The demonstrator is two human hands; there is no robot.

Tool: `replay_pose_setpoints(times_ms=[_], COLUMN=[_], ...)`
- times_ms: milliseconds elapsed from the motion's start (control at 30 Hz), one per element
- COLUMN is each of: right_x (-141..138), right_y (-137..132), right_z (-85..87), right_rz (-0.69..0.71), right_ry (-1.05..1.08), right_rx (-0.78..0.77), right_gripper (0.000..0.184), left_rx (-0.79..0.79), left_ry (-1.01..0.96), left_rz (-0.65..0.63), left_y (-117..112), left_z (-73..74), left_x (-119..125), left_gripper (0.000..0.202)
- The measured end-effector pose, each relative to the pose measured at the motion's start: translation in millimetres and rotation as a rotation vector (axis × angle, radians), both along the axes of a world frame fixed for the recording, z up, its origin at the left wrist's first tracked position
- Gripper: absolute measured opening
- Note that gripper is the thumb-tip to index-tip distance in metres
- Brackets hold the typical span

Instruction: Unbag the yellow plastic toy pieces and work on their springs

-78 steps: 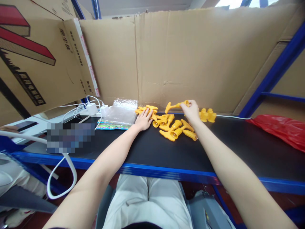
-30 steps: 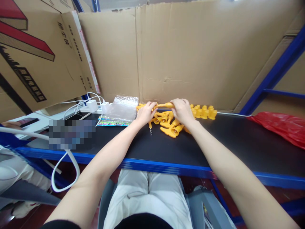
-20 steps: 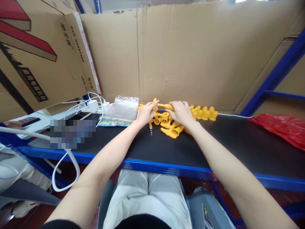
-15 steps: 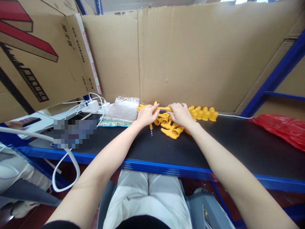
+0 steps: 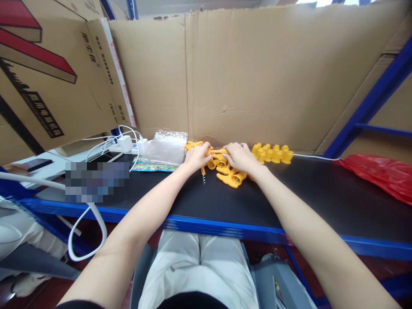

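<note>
A slim, ridged yellow plastic piece (image 5: pixel 219 151) is held near the centre of the frame, over the black-topped table (image 5: pixel 209 206), its long axis laid left to right between the hands. Its left end is clasped in the grip of the left hand (image 5: pixel 197 157), its right end in that of the right hand (image 5: pixel 240 156); both ends are hidden, and neither hand can be called nearer. Just below it in the frame, yellow plastic T-handled pieces (image 5: pixel 227 179) are heaped; to the right, small yellow plastic cups (image 5: pixel 277 154) are grouped.
</note>
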State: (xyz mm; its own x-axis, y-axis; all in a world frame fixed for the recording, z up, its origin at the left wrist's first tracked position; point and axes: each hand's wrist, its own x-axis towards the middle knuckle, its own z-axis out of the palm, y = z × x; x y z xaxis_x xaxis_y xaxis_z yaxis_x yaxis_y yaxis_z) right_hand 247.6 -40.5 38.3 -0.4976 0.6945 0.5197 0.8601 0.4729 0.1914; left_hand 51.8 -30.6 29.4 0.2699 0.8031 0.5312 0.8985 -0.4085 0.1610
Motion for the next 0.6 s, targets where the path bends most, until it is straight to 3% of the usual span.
replay_pose_setpoints(times_ms=[100, 333, 500, 600], right_x=[0.2, 3.7, 2.1, 0.9], right_y=[-1.4, -0.7, -1.7, -3.5], right_z=[2.9, 5.2, 5.0, 7.7], right_rz=[-0.003, 0.048, -0.010, -0.021], right_ry=[-0.017, 0.053, 0.012, -0.010], right_rx=[0.004, -0.019, -0.094, -0.061], right_gripper=[0.017, 0.021, 0.022, 0.018], left_rx=[0.000, 0.008, 0.013, 0.003], left_ry=[0.011, 0.001, 0.019, 0.023], left_rz=[-0.024, -0.031, -0.029, -0.015], left_y=[-1.3, -5.0, -4.1, -4.9], left_z=[0.2, 2.1, 0.6, 1.2], left_x=[1.9, 3.1, 3.6, 5.6], left_gripper=[0.030, 0.032, 0.032, 0.032])
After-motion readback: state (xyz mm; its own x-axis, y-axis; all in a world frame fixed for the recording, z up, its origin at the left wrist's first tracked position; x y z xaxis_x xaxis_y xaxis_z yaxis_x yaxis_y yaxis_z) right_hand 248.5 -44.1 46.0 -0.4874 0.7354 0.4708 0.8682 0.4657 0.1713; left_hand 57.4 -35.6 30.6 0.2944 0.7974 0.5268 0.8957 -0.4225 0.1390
